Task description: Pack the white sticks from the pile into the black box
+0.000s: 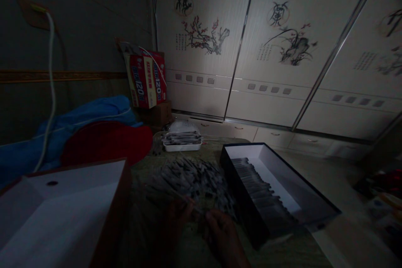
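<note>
It is dim here. Pale sliding doors (201, 96) bearing plants (205, 39) and characters (184, 4) span the back, above low drawers (275, 138). At left, a dark wall (97, 21) carries brown trim (94, 75); pale floor (337, 194) shows at right.

The slim pieces (194, 180) strewn at six o'clock looked like plastic, partly see-through. The tray (182, 148) at seven was smooth plastic. The dark box (290, 176) at four and brown box (88, 192) at eight resembled paperboard with smooth, matt linings. The red cloth (106, 142) at nine looked matt. Cabinet doors (282, 46) at two were smooth, edged with shiny metal strips (241, 42).
</note>
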Demonstrator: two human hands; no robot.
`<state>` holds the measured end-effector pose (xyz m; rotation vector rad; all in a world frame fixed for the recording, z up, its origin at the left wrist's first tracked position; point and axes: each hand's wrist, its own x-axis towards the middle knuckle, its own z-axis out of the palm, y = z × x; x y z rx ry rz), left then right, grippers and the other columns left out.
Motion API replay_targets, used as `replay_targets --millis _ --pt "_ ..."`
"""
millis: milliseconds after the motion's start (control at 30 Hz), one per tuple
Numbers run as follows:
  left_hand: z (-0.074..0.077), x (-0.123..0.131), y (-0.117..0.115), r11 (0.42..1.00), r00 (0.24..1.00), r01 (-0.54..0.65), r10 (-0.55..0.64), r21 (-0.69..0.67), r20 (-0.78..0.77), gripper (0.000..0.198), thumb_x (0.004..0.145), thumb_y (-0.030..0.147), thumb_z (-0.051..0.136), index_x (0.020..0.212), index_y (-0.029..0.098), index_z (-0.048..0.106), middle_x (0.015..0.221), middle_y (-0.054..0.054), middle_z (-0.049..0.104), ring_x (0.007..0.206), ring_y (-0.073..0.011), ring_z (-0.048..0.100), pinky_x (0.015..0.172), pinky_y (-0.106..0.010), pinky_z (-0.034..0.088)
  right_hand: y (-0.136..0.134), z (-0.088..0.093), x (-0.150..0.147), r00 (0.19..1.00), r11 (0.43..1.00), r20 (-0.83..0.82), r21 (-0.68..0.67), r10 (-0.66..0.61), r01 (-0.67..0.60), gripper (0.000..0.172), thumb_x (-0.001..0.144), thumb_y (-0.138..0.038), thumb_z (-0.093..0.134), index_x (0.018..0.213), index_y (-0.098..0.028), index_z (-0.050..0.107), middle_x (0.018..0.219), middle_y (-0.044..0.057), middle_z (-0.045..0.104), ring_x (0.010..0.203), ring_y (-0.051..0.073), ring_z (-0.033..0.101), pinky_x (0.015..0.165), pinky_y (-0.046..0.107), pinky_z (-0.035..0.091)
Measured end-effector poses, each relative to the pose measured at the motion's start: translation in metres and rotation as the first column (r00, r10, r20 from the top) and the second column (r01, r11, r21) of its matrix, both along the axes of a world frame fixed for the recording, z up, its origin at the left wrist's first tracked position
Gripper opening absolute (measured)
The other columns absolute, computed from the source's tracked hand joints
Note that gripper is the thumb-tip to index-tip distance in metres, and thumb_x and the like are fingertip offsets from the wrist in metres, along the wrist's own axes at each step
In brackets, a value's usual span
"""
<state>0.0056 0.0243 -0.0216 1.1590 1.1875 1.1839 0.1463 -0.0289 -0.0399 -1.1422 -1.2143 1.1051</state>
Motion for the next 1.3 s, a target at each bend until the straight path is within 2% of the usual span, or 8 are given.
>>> replay_targets --millis 233,400,633,733,833,1000,1167,1300 --pt "0.016 0.005 -0.008 0.995 0.998 -0.056 0.058 -0.084 0.023 0.025 0.059 0.043 0.069 0.059 0.018 0.066 0.051 0.000 0.067 0.053 -0.0195 0.064 0.054 -0.028 0.051 -0.005 -0.003 0.001 0.949 0.984 0.273 0.116 -0.160 0.133 0.030 0.086 -0.043 0.050 0.077 -0.016 0.060 0.070 0.001 0.057 0.066 0.014 0.050 0.059 0.022 0.037" --pt "0.028 0.006 -0.013 0.991 0.998 -0.061 0.064 -0.122 0.026 0.020 0.058 0.039 0.070 0.058 0.019 0.066 0.051 -0.001 0.067 0.055 -0.0205 0.064 0.056 -0.029 0.051 -0.006 0.003 -0.001 0.943 0.982 0.283 0.126 -0.173 0.142 0.029 0.087 -0.042 0.048 0.077 -0.018 0.060 0.068 0.000 0.058 0.064 0.014 0.052 0.058 0.021 0.038" --pt "0.007 0.004 -0.006 0.998 0.996 0.052 -0.054 0.027 0.065 0.020 0.059 0.038 0.071 0.064 0.019 0.067 0.055 -0.002 0.067 0.054 -0.0200 0.064 0.056 -0.029 0.052 -0.004 -0.003 0.000 0.935 0.957 0.215 0.131 -0.282 0.259 0.045 0.080 -0.062 0.049 0.062 -0.023 0.063 0.058 0.002 0.059 0.056 0.016 0.053 0.055 0.025 0.043" --pt "0.000 0.005 -0.002 0.992 0.990 0.116 -0.120 0.059 0.071 0.022 0.060 0.041 0.071 0.064 0.019 0.067 0.055 -0.003 0.068 0.054 -0.0204 0.064 0.056 -0.029 0.052 -0.002 -0.002 0.001 0.941 0.962 0.205 0.097 -0.270 0.255 0.051 0.077 -0.068 0.048 0.058 -0.023 0.064 0.055 0.002 0.059 0.051 0.016 0.052 0.052 0.026 0.044" --pt "0.001 0.005 -0.001 0.999 0.996 0.044 -0.046 0.031 0.076 0.022 0.058 0.042 0.071 0.062 0.021 0.067 0.055 -0.002 0.068 0.055 -0.0224 0.065 0.055 -0.031 0.052 -0.003 -0.002 0.001 0.945 0.968 0.208 0.061 -0.251 0.243 0.057 0.085 -0.064 0.036 0.055 -0.023 0.063 0.052 0.002 0.058 0.048 0.015 0.053 0.051 0.026 0.044" --pt "0.008 0.003 -0.004 0.998 0.997 -0.061 0.061 -0.011 0.047 0.022 0.056 0.040 0.070 0.065 0.021 0.068 0.061 -0.003 0.071 0.060 -0.0241 0.067 0.060 -0.032 0.054 -0.006 -0.008 0.001 0.926 0.957 0.239 0.083 -0.290 0.278 0.039 0.076 -0.058 0.057 0.088 -0.023 0.068 0.081 0.004 0.068 0.076 0.019 0.061 0.067 0.026 0.048" --pt "0.009 0.004 -0.008 1.000 0.999 -0.002 0.002 -0.007 0.047 0.019 0.058 0.038 0.070 0.064 0.020 0.067 0.054 -0.002 0.068 0.054 -0.0225 0.065 0.055 -0.031 0.053 -0.005 -0.019 0.006 0.898 0.929 0.254 0.195 -0.359 0.315 0.040 0.072 -0.062 0.058 0.081 -0.024 0.068 0.077 0.006 0.067 0.079 0.023 0.061 0.068 0.030 0.049" --pt "0.009 0.003 -0.008 0.998 0.999 -0.041 0.042 0.044 -0.018 0.015 0.061 0.035 0.069 0.064 0.020 0.069 0.061 -0.003 0.070 0.062 -0.0219 0.067 0.063 -0.030 0.054 -0.006 -0.023 0.008 0.884 0.922 0.283 0.221 -0.373 0.319 0.043 0.064 -0.064 0.066 0.085 -0.027 0.068 0.079 0.005 0.068 0.081 0.025 0.061 0.069 0.032 0.050"
